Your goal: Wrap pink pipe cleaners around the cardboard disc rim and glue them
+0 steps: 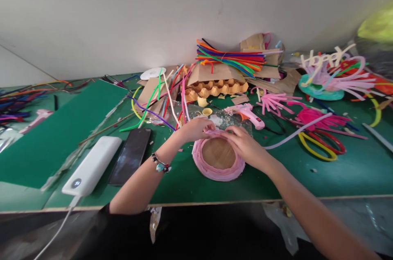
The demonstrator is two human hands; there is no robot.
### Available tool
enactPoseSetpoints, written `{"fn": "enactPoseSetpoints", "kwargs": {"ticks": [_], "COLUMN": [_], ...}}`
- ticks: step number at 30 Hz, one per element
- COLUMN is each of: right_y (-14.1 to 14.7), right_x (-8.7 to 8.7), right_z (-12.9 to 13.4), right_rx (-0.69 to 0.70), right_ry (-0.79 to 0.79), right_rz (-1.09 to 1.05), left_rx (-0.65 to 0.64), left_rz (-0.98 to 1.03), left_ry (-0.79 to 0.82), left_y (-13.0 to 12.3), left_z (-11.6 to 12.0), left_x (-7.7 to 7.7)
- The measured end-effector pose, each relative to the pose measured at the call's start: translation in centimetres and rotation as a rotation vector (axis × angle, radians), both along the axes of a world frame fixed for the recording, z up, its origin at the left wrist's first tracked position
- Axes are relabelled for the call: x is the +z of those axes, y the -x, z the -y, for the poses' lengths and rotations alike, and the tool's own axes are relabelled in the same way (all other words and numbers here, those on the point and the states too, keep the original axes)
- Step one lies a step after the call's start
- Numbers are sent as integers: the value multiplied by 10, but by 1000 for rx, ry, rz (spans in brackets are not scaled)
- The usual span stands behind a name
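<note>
A round pink pipe-cleaner ring [219, 174] with a brown cardboard disc [218, 152] in its middle lies on the green table top. My left hand [198, 129] is closed at the ring's far edge, its fingertips pinching the pink rim. Just beside it, my right hand [247, 145] presses thumb and fingers together on the far right part of the same rim. From behind my right hand a pale lilac pipe cleaner [299, 131] runs out to the right; whether its near end joins the ring is hidden.
A pink glue gun [247, 114] lies behind the ring. Further back are an egg carton [215, 88] and a bundle of coloured pipe cleaners [230, 58]. To my left are a phone [130, 157], a white power bank [92, 166] and a green sheet [66, 133].
</note>
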State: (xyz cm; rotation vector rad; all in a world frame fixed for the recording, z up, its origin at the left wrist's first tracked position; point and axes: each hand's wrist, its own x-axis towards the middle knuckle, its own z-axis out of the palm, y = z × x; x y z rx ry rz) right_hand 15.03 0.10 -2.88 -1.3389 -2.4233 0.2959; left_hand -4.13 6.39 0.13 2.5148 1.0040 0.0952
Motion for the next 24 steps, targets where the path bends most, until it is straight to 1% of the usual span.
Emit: {"fn": "enactPoseSetpoints", "kwargs": {"ticks": [5, 12, 17, 21, 24], "right_y": [0, 0, 0, -1, -1], "right_x": [-1, -6, -6, -6, -7], "right_z": [-2, -2, -2, -2, -2], "right_rx": [5, 10, 8, 15, 14], "right_ry": [-4, -49, -47, -34, -38], "right_rz": [-6, -34, -45, -61, -80], "left_rx": [-3, 13, -17, 21, 38], "left_rz": [-38, -136, -132, -84, -112], "left_ry": [-8, -56, -32, -5, 2], "left_y": [-4, -12, -5, 4, 5], "left_z": [0, 3, 3, 8, 10], "left_x": [4, 10, 16, 17, 15]}}
